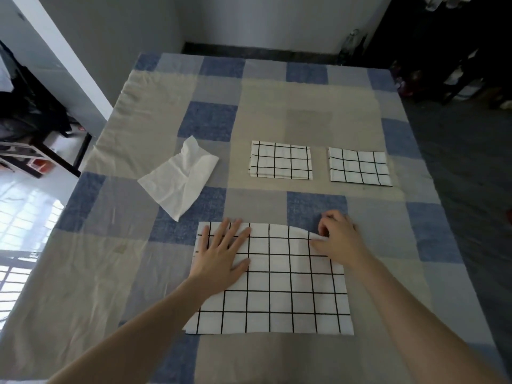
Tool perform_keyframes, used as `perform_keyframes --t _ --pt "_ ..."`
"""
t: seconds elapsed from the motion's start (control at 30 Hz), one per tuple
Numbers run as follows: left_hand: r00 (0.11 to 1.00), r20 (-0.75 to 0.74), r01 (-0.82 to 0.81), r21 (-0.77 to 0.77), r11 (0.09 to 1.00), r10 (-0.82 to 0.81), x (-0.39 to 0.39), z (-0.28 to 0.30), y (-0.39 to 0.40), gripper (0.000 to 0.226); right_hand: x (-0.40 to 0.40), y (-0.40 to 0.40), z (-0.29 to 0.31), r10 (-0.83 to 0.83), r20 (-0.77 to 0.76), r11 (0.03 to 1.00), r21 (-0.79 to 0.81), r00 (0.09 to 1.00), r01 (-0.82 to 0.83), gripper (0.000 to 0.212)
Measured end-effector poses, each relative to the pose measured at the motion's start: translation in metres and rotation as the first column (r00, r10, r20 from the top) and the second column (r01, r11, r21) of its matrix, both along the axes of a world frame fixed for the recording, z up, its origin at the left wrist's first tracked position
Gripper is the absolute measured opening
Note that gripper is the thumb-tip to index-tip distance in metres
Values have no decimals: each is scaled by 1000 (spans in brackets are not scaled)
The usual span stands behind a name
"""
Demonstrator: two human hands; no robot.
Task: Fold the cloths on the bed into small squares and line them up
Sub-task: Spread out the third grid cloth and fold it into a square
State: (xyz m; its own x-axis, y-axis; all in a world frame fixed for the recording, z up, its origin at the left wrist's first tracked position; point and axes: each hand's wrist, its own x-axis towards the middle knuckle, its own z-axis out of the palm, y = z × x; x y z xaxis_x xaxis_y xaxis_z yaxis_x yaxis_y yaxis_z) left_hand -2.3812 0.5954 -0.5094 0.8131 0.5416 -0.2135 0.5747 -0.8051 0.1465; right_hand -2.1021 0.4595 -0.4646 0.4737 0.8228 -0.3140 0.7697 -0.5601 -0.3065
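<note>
On the grid cloth (pixel 277 284) near the bed (pixel 110 273) edge, the left hand (pixel 221 253) presses flat and open while the right hand (pixel 336 239) pinches its far right corner, ready to fold it over, matching edges.

Light: daylight floods in from my left, glaring on the floor (pixel 25 217).
Shadows: right side dim.
Edges: wide-angle bending; slight softness.

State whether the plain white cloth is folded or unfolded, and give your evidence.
Unfolded. The plain cloth lies loose and crumpled, corners askew, unlike the two neat grid squares.
</note>
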Motion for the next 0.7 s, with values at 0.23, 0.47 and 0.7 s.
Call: perform_keyframes --t 0.23,0.47,0.7 --pt "993 50 -96 -154 983 105 32 47 5 78 -12 8 51 22 -177 998 58 984 -12 28" --pt "955 295 137 -553 822 39 89 149 11 39 -35 3 142 143 -478 941 337 867 31 42" --pt "862 491 185 -542 820 129 102 214 25 29 -14 -29 185 53 -545 978 199 837 68 42"
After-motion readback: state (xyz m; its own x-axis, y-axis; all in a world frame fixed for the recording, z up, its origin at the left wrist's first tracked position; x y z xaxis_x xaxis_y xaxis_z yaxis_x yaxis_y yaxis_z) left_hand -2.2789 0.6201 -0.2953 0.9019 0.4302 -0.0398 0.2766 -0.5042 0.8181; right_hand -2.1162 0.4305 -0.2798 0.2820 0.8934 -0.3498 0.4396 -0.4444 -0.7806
